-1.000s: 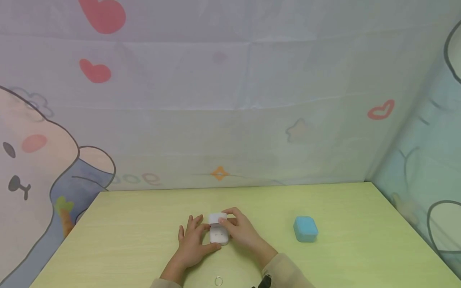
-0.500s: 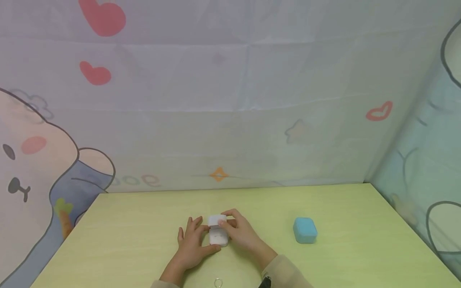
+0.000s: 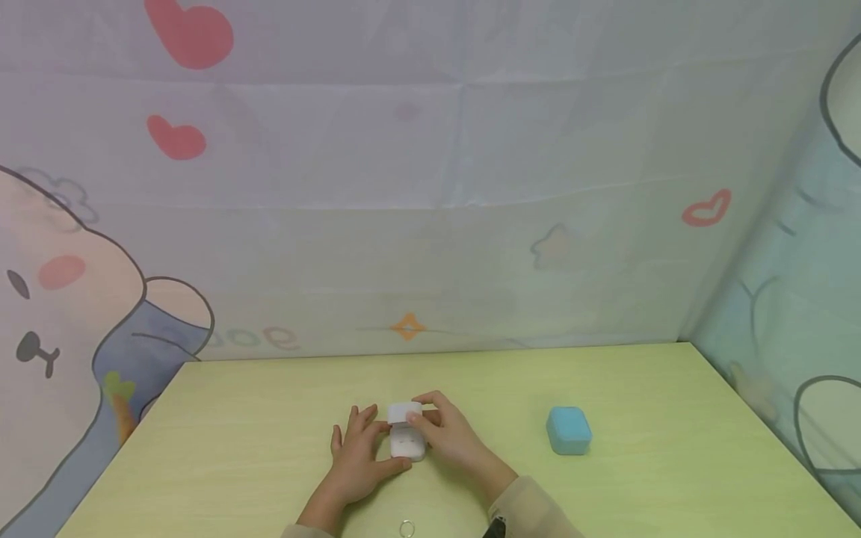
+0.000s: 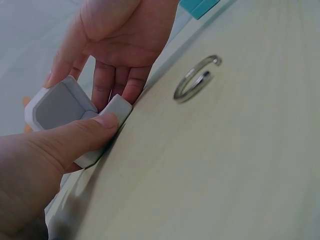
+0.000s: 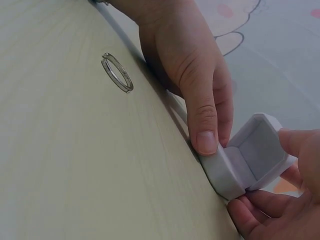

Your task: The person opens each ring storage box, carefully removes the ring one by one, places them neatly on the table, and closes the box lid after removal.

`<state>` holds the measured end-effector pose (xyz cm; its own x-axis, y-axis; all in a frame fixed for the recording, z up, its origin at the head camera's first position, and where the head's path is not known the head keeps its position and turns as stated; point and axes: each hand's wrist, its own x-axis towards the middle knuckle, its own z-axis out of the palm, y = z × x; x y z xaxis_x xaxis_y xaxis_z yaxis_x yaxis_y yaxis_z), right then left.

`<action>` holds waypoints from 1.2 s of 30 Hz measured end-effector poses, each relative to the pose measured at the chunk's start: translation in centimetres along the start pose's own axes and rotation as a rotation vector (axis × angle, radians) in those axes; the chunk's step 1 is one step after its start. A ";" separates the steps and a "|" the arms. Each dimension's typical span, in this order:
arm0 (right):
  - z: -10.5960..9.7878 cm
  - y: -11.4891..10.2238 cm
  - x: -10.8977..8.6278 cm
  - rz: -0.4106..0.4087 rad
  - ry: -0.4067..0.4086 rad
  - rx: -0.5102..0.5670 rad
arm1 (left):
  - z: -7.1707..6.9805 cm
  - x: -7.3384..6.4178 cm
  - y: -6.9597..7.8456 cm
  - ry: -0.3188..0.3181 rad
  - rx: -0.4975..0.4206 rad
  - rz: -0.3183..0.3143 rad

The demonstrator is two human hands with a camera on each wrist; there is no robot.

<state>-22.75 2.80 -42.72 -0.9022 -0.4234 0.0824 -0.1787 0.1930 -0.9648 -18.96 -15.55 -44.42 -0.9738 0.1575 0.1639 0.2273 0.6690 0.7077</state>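
Note:
A small white ring box (image 3: 406, 442) stands on the table with its hinged lid raised, and the grey lining shows in both wrist views. My left hand (image 3: 359, 456) grips the base, its thumb pressing the front side (image 5: 220, 172). With thumb and fingers, my right hand (image 3: 457, 437) pinches the raised lid (image 4: 60, 106). Nearer the table's front edge lies a thin silver ring (image 3: 406, 529), apart from both hands. The wrist views show a gap in its band. The slot inside the base is partly covered by my left thumb in the left wrist view.
A light blue rounded box (image 3: 569, 430), closed, sits to the right of my hands on the pale yellow-green table (image 3: 673, 448). Behind the table hangs a printed cloth (image 3: 377, 261), with another cloth side at the right.

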 end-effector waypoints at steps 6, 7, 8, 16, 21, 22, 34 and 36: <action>0.0 -0.1 -0.1 -0.011 -0.008 0.008 | 0.0 0.0 0.0 -0.005 -0.006 0.004; 0.0 -0.2 -0.1 -0.015 -0.009 0.008 | 0.0 0.0 0.0 -0.005 -0.007 0.004; 0.0 -0.2 -0.1 -0.017 -0.011 0.007 | 0.0 0.0 0.0 -0.005 -0.008 0.004; -0.1 0.0 -0.1 -0.021 -0.010 -0.010 | -0.1 0.0 0.0 -0.002 -0.015 -0.002; -0.1 0.0 -0.1 -0.023 -0.008 -0.027 | -0.1 0.0 0.0 0.000 -0.014 -0.002; -0.1 0.0 -0.1 -0.021 -0.007 -0.030 | -0.1 0.0 0.0 0.000 -0.014 -0.004; 0.0 -0.2 -0.3 -0.028 -0.009 -0.008 | -0.2 0.0 0.1 -0.004 -0.005 -0.012; 0.0 -0.1 -0.3 -0.027 -0.011 -0.011 | -0.1 0.0 0.1 -0.003 -0.005 -0.013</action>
<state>-22.52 2.92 -42.64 -0.8926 -0.4383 0.1055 -0.2071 0.1909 -0.9595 -18.96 -15.60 -44.25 -0.9768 0.1507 0.1525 0.2143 0.6675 0.7132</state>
